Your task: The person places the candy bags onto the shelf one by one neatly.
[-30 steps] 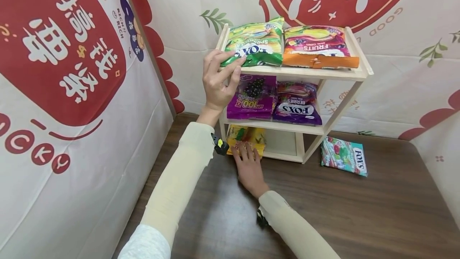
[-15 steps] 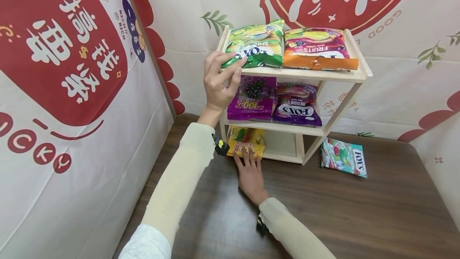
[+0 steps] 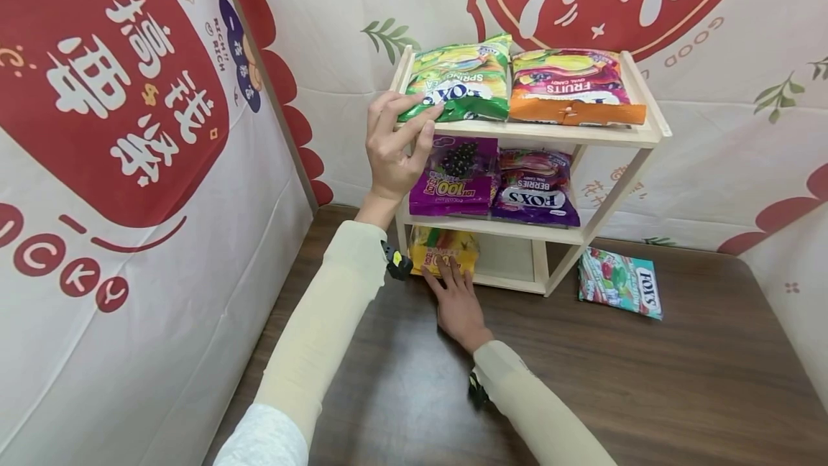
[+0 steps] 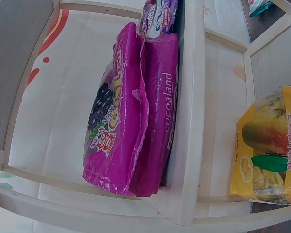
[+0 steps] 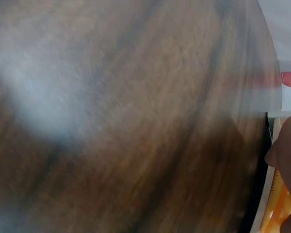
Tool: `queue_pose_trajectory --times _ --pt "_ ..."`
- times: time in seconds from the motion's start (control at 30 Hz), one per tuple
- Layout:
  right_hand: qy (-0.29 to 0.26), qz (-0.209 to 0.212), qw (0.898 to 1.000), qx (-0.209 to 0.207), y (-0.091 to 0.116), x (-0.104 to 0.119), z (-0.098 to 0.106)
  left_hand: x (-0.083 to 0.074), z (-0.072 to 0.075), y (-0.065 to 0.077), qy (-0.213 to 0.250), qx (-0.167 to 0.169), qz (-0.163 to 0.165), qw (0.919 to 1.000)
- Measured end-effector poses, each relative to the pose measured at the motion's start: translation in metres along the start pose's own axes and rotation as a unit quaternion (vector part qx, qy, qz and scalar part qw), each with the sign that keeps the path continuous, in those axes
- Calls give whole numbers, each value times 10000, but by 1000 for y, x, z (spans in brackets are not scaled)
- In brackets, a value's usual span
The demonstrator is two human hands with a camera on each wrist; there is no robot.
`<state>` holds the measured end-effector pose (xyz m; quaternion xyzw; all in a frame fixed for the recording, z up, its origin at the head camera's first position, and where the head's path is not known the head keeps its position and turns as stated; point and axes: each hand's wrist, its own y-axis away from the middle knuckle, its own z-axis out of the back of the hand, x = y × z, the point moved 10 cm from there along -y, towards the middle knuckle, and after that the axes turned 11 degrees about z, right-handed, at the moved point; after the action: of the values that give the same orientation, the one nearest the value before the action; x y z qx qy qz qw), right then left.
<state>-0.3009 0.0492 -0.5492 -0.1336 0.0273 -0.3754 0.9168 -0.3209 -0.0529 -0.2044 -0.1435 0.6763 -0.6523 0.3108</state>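
My left hand (image 3: 396, 153) grips the top left corner of a small wooden shelf rack (image 3: 543, 134), its fingers lying over the front edge of a green candy bag (image 3: 475, 81). Below, my right hand (image 3: 461, 308) reaches to the bottom shelf with fingers extended, fingertips on the front of a yellow mango candy bag (image 3: 466, 243). The same mango bag (image 4: 266, 141) shows at the right of the left wrist view. On the middle shelf lie a purple grape candy bag (image 3: 453, 178) and a dark purple berries bag (image 3: 533, 189).
An orange and red fruits bag (image 3: 569, 88) lies beside the green one on top. A teal candy bag (image 3: 619, 282) rests on the brown table (image 3: 679, 380), right of the rack. Printed cloth walls (image 3: 259, 164) stand close at the left and behind.
My right hand has shifted slightly right and its fingers are still at the yellow bag, whose front edge now sits a little farther back. My left hand stays at the rack corner.
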Motion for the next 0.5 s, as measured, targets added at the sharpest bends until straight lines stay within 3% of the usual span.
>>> queue_pose_trajectory --times 0.5 --pt "-14 34 10000 -22 -8 -6 -4 -1 2 -1 17 -21 -65 10000"
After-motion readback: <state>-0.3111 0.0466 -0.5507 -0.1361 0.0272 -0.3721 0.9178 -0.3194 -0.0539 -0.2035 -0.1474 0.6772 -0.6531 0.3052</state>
